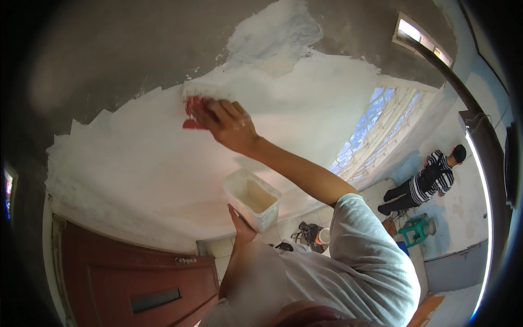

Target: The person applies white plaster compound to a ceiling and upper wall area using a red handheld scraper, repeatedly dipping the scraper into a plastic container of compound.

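My right hand (229, 122) grips a red scraper (195, 121), smeared with white, against the wall at the upper border of the white coat (147, 141). Above that border the wall is grey plaster (136, 49) with a ragged white patch higher up. Lower down, my left hand (239, 226) holds a white rectangular plastic tub (267, 215) from beneath, with pale cream material inside.
A person (427, 185) in a striped top stands at the right by a green stool (415, 231). A grilled window (359, 136) is at right, a red-brown door (92, 261) at lower left. A bag and bucket (321, 236) sit on the tiles (223, 248).
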A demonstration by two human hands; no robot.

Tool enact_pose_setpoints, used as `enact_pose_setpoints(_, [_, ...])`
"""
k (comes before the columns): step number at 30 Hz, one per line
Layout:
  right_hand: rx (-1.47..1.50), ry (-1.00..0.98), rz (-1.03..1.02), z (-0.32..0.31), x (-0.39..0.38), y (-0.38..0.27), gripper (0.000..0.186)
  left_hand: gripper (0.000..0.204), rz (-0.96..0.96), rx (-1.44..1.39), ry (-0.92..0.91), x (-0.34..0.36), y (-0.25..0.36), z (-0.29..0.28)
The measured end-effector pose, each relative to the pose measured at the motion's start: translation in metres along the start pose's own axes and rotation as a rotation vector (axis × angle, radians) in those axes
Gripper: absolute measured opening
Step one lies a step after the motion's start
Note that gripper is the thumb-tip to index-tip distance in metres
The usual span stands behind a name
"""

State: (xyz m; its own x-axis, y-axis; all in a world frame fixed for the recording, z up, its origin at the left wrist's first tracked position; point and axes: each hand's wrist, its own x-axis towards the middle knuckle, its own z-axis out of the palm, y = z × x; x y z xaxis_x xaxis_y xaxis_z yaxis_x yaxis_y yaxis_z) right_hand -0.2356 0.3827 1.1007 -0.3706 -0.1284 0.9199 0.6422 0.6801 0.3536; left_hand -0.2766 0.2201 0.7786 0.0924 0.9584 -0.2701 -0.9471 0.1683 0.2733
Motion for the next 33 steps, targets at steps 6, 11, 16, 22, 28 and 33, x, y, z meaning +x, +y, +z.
enact_pose_setpoints(6, [0.227,0.202,0.19,-0.051,0.019,0.068,0.042,0.097,0.021,0.084,0.034,-0.014,0.006,0.024])
enact_pose_setpoints(11, [-0.253,0.327,0.436,-0.061,0.028,0.153,0.047,0.097,0.004,0.087,-0.011,-0.012,0.001,0.01])
enact_pose_setpoints(16, [-0.099,0.116,0.367,0.006,-0.023,0.03,0.045,0.093,-0.041,0.041,0.029,-0.008,-0.005,0.006])
enact_pose_setpoints(22, [0.457,-0.101,0.431,-0.027,-0.047,-0.023,0.042,0.091,-0.06,0.044,0.026,-0.007,-0.004,0.01])
enact_pose_setpoints(28, [-0.012,0.425,0.726,-0.091,-0.017,0.149,0.023,0.092,0.015,0.033,0.002,-0.017,0.001,-0.001])
enact_pose_setpoints(33, [-0.302,0.191,0.505,-0.027,-0.026,0.106,0.039,0.091,0.001,0.058,-0.007,-0.009,-0.013,0.003])
